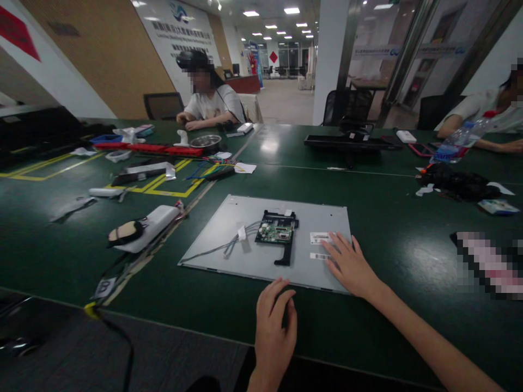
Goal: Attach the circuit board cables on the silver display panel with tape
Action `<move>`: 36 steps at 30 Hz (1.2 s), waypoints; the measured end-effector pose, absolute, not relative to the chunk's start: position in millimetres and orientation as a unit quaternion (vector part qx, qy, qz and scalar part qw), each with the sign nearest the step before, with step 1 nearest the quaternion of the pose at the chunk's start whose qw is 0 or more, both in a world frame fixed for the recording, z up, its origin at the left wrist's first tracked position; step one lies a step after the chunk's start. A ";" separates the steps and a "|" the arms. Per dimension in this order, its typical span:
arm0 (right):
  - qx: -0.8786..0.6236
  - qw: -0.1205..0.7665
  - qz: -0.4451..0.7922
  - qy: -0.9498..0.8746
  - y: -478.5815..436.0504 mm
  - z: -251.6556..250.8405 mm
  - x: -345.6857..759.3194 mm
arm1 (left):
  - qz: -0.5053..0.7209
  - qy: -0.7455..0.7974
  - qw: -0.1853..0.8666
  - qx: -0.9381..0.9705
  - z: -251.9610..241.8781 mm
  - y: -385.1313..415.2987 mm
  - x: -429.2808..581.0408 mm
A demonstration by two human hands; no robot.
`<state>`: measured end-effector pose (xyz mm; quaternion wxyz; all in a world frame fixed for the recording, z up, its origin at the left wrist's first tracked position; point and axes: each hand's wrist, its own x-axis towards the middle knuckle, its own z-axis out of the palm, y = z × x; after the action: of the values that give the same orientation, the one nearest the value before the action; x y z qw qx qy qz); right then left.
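Note:
A flat grey display panel (245, 218) lies on the green table in front of me, its metal back facing up. Near its middle sits a green circuit board (276, 233) in a black plastic bracket (287, 255). A grey cable (212, 251) runs from the board toward the panel's left corner, with a white tag on it. My right hand (347, 264) rests on the panel's right part with fingers spread, touching the white label (321, 238). Just off the panel's near edge, my left hand (275, 316) hovers with loosely curled fingers and nothing visible in it.
To the left lies a white power strip (151, 228) with a dark cable hanging over the table edge. A phone (490, 261) is at the right. Farther back are a monitor (351, 142), a plastic bottle (457, 142) and a metal bowl (205, 141). Two people sit across the table.

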<state>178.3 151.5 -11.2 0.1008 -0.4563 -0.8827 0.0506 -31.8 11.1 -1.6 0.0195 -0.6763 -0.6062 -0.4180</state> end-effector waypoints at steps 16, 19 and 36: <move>-0.390 0.114 0.097 -0.909 166.2 0.1 96.1 | -0.405 -0.620 -0.005 -0.672 -1.5 10.3 -30.4; -0.381 0.108 0.101 -0.912 170.0 0.8 95.2 | -0.410 -0.622 -0.010 -0.667 -1.5 10.2 -29.7; -0.402 0.198 0.138 -0.883 225.5 -12.2 128.7 | -0.383 -0.722 0.087 -0.570 49.4 163.8 -181.0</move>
<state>128.7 225.5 -12.2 0.1983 -0.4016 -0.8834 0.1380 -181.0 163.8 49.4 0.0870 -0.5702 -0.7216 -0.3828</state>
